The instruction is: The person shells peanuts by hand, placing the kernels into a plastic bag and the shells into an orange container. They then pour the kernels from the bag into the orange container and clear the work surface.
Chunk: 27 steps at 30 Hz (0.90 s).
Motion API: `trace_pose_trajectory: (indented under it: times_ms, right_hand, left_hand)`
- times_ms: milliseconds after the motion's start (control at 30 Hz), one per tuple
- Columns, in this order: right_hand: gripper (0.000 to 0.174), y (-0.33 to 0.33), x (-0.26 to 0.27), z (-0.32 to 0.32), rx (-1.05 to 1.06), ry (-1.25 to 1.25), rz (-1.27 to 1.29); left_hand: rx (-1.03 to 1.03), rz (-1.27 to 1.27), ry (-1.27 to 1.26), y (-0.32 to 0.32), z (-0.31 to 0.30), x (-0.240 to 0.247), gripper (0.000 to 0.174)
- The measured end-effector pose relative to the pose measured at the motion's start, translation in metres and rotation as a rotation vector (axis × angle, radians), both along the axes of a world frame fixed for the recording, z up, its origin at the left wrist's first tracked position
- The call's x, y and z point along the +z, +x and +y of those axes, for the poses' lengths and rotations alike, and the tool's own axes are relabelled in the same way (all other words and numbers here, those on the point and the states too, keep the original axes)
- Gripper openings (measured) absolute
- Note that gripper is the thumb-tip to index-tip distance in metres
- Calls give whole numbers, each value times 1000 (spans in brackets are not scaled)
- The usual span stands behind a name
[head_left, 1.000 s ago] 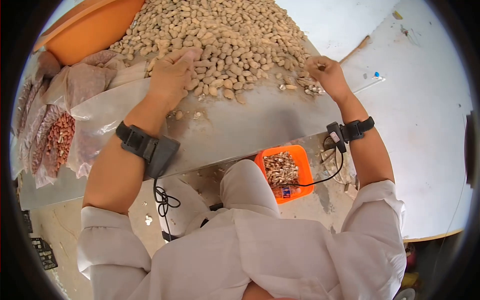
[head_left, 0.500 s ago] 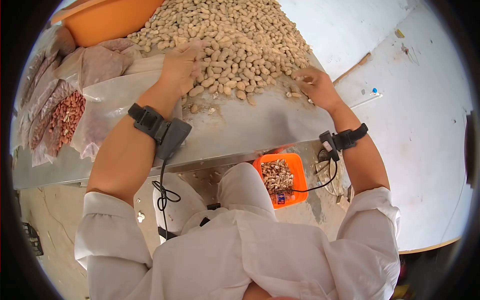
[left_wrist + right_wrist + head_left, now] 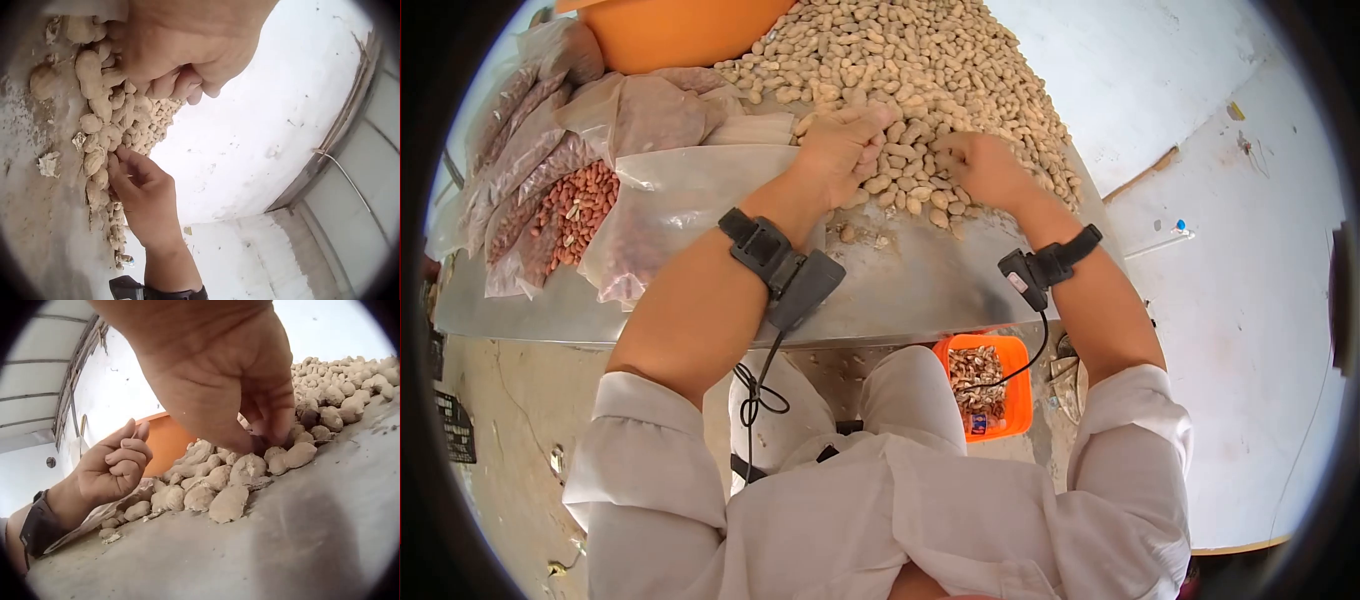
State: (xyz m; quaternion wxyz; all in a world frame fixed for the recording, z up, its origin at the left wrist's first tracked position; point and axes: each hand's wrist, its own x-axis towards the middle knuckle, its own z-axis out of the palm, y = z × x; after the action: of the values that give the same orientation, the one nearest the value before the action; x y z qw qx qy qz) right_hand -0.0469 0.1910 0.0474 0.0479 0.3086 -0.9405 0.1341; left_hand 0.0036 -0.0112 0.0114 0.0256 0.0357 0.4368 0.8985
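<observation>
Shelling barely dented: the heap dwarfs the bags.
Bags (image 3: 550,215) of kernels sit at the table's (image 3: 900,280) left edge (few). The left hand (image 3: 840,150) curls on the peanuts (image 3: 920,60), its hold hidden. The right hand (image 3: 985,170), in from the right edge since a second ago, pinches peanuts just beside it.

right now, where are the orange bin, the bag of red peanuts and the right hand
orange bin (image 3: 1021,395): head view, on its right wall
bag of red peanuts (image 3: 575,210): head view, on the kernels showing through the plastic
right hand (image 3: 985,168): head view, on the back of the hand
</observation>
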Motion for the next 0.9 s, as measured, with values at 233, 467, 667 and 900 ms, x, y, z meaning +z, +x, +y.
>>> trace_pose_trajectory:
  times_ms: [233, 467, 667, 900]
  right_hand:
    - [22, 1, 20, -31, 220, -885, -431]
    - [21, 5, -6, -40, 269, -1016, -340]
    - [20, 0, -16, -28, 331, -1002, -359]
    - [28, 5, -24, -29, 395, -962, -273]
  left_hand:
    - [59, 87, -43, 3, 8, -1, 25]
    - [92, 129, -67, 6, 11, 5, 23]
    - [38, 126, -69, 3, 12, 0, 15]
    - [46, 147, -203, 2, 19, 0, 15]
